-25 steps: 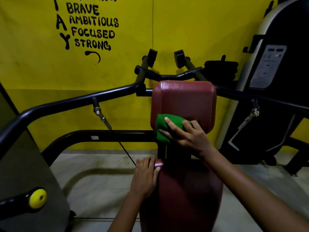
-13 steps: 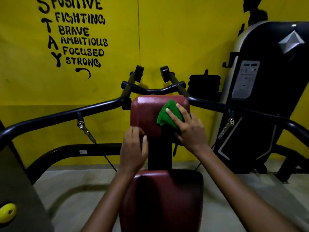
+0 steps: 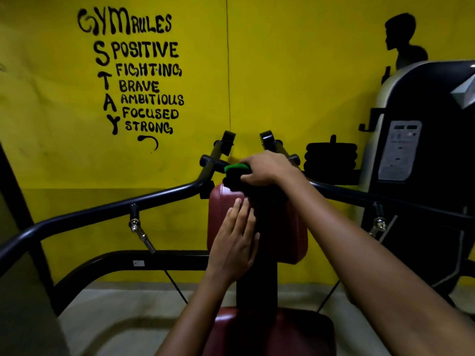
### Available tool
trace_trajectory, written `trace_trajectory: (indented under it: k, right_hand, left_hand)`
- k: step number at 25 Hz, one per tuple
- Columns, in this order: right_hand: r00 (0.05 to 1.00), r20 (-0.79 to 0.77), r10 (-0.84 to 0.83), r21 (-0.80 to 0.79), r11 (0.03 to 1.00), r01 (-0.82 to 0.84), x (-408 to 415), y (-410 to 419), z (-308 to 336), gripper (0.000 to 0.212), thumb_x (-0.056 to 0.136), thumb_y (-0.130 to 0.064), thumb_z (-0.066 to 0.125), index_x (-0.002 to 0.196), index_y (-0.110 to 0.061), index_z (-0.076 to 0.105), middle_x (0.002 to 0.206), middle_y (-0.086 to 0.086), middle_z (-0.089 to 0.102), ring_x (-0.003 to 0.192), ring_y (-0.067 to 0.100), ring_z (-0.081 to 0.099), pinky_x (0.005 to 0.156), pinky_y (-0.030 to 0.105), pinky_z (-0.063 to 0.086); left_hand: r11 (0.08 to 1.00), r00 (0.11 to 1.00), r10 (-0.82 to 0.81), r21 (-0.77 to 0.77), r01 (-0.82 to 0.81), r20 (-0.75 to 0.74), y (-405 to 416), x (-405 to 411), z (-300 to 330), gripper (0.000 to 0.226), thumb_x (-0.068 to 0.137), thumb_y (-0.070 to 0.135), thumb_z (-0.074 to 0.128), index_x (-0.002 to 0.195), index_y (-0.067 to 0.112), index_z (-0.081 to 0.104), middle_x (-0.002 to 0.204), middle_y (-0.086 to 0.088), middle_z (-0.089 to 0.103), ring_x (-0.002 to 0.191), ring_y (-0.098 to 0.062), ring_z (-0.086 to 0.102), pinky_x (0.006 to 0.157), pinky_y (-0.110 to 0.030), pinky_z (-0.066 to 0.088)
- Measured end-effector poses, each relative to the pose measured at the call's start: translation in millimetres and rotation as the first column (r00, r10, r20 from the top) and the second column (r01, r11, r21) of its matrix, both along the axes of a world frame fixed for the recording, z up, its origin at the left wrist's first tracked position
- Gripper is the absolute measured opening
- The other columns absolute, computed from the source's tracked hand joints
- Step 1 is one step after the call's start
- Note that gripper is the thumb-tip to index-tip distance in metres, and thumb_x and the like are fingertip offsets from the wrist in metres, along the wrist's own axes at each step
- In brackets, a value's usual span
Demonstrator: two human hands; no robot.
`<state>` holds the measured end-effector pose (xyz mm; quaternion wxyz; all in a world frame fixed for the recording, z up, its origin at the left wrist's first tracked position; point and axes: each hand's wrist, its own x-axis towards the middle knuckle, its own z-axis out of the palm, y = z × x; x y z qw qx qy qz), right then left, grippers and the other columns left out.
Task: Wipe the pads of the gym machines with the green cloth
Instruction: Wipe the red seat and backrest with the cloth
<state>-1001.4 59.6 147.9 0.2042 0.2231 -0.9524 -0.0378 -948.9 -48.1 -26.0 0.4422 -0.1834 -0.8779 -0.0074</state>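
Observation:
The dark red chest pad (image 3: pixel 285 235) stands upright on a black post in the middle of the head view. My right hand (image 3: pixel 267 168) grips the folded green cloth (image 3: pixel 236 168) at the pad's top edge, with only a strip of cloth showing past the fingers. On the pad's left face, my left hand (image 3: pixel 236 242) rests flat with straight fingers. The red seat pad (image 3: pixel 272 330) lies below, at the bottom edge of the view.
Black machine arms (image 3: pixel 108 209) curve out to both sides of the pad, with two handles (image 3: pixel 226 142) above it. A stack of black weight plates (image 3: pixel 330 156) and a dark machine housing (image 3: pixel 424 176) stand at the right. A yellow wall lies behind.
My right hand has carried the cloth up from the pad's lower front to its top edge. My left hand went from the seat up onto the chest pad. The view tilted upward.

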Motion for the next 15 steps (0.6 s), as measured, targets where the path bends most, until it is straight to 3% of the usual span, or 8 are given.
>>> trace_trajectory:
  k: [4,9,12,15]
  right_hand:
    - [0.983,0.162,0.081,-0.023,0.997,-0.078,-12.3,-15.6,9.5,0.045,0.093,-0.045,0.048,0.137,-0.035,0.046,0.125,0.002,0.06,0.112,0.022,0.055,0.078,0.03,0.041]
    - [0.946,0.323,-0.014,-0.164,0.984,0.07,-13.2,40.0,16.7,0.044,0.091,-0.041,0.053,0.132,-0.028,0.053,0.12,0.007,0.062,0.102,0.022,0.059,0.088,0.035,0.05]
    - [0.971,0.235,-0.045,-0.056,0.997,0.06,-8.6,20.5,14.6,0.044,0.091,-0.044,0.052,0.133,-0.03,0.051,0.113,0.004,0.062,0.098,0.02,0.058,0.078,0.033,0.048]
    - [0.991,0.082,0.103,0.021,0.994,-0.105,-3.2,-29.2,2.2,0.046,0.09,-0.047,0.052,0.133,-0.035,0.049,0.119,0.002,0.061,0.108,0.023,0.056,0.076,0.033,0.044]
  left_hand:
    - [1.0,0.999,-0.03,-0.011,0.029,-0.038,-2.9,-7.8,-6.2,0.055,0.096,0.03,0.039,0.142,0.0,0.035,0.146,-0.02,0.037,0.142,-0.033,0.022,0.114,-0.043,0.026]
    - [0.998,0.997,-0.06,0.006,0.06,-0.055,-6.2,-9.9,-5.5,0.056,0.096,0.03,0.038,0.145,0.003,0.03,0.153,-0.017,0.029,0.144,-0.029,0.02,0.115,-0.041,0.023]
    - [0.997,0.996,-0.065,0.037,0.067,-0.068,0.5,-9.3,-9.2,0.057,0.094,0.03,0.04,0.143,0.002,0.031,0.152,-0.017,0.028,0.144,-0.03,0.019,0.117,-0.039,0.018]
    - [0.996,0.995,-0.058,0.062,0.063,-0.084,1.8,-11.2,-11.1,0.058,0.094,0.03,0.04,0.143,0.002,0.03,0.148,-0.02,0.028,0.138,-0.034,0.025,0.116,-0.04,0.018]
